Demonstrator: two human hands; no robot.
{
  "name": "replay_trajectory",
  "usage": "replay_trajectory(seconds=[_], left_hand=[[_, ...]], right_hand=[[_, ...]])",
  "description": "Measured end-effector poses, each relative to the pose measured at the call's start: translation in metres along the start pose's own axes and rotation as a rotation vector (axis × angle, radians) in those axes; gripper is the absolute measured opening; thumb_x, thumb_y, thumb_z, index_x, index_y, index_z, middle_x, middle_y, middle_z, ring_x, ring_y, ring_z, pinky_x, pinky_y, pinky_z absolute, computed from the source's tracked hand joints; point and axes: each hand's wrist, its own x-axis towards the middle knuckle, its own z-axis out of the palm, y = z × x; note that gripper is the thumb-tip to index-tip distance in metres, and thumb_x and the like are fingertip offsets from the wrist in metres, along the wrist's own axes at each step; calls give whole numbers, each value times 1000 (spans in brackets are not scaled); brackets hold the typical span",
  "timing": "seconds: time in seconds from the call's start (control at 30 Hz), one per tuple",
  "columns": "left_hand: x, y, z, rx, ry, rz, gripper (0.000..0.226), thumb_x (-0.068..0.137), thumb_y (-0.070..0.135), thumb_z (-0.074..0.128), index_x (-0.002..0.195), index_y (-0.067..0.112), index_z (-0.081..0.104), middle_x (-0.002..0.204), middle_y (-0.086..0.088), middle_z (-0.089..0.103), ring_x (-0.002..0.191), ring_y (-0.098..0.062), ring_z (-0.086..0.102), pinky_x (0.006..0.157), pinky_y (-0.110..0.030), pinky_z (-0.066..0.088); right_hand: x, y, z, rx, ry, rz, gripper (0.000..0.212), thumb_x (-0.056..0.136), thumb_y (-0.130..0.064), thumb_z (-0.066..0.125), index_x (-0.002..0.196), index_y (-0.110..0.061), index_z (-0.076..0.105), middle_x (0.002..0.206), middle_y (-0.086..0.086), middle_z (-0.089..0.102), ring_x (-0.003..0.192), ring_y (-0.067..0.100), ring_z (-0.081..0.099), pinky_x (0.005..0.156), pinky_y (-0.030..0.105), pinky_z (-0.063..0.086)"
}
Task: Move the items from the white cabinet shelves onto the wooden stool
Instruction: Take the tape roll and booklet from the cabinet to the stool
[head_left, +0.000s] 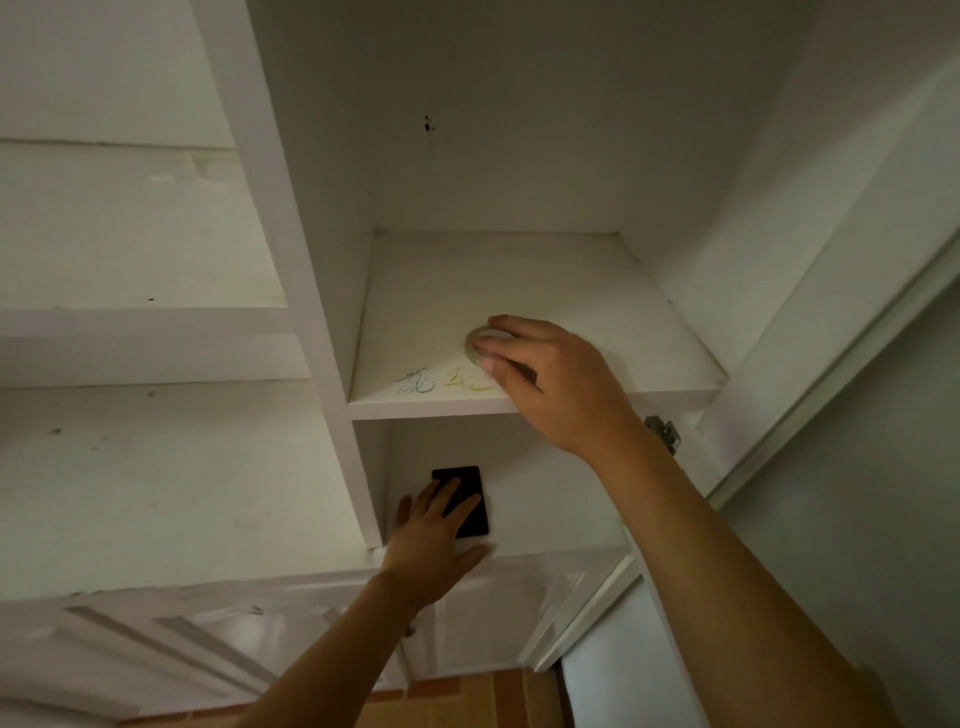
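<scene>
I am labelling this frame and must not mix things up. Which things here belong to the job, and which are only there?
Job:
- pale round tape roll on the upper white shelf, right hand on it
- flat black rectangular object on the lower shelf, left hand on it

Only there:
- crayon scribbles
- metal door hinge
- orange floor tiles

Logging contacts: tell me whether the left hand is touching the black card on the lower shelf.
Touching. The head view shows the left hand with straight fingers lying flat across the black card, no gap visible.

left hand (434, 530) flat, right hand (550, 379) fingers (511, 327) curled
</scene>
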Motion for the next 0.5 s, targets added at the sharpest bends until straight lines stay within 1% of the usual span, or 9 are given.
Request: replay_trajectory(seconds=[0.1, 0.2, 0.3, 0.33, 0.43, 0.5], left_hand=[[-6, -3, 3, 10, 27, 11, 80, 92, 81, 37, 162, 44, 26, 173, 5, 17, 160, -26, 11, 129, -53, 8], [-17, -3, 10, 0, 42, 30, 77, 92, 75, 44, 161, 45, 28, 172, 6, 22, 159, -28, 17, 129, -52, 14], [-29, 1, 16, 16, 85, 66, 68, 93, 68, 49, 156, 45, 39, 166, 7, 36, 152, -30, 32, 125, -49, 25], [-31, 1, 17, 22, 96, 70, 66, 93, 67, 49, 155, 46, 40, 164, 9, 38, 150, -29, 34, 124, -47, 27], [-30, -1, 14, -11, 91, 62, 69, 93, 68, 51, 157, 47, 35, 163, 11, 32, 150, -26, 31, 124, -43, 28], [-22, -6, 10, -53, 86, 39, 81, 90, 69, 57, 160, 45, 25, 167, 7, 22, 153, -26, 23, 126, -44, 26]], right_hand=[[0, -1, 0, -2, -1, -5, 33, 106, -32, 57, 133, -23, 73, 149, 3, 62, 137, 23, 57, 113, 41, 47], [0, -1, 1, 2, 2, -2, 32, 106, -31, 58, 133, -23, 73, 148, 3, 63, 136, 24, 58, 112, 42, 48], [0, -1, 3, 2, 4, 3, 33, 105, -31, 57, 132, -22, 73, 147, 4, 63, 136, 24, 57, 111, 44, 48], [0, -1, 3, 4, 7, 5, 33, 105, -32, 56, 132, -23, 73, 147, 4, 63, 136, 25, 57, 111, 46, 49], [0, 0, 3, 2, 13, 7, 33, 105, -32, 56, 132, -24, 73, 147, 3, 63, 137, 25, 57, 110, 48, 50], [0, 0, 2, 1, 10, 7, 32, 106, -31, 57, 132, -24, 73, 147, 3, 63, 137, 25, 57, 110, 48, 50]])
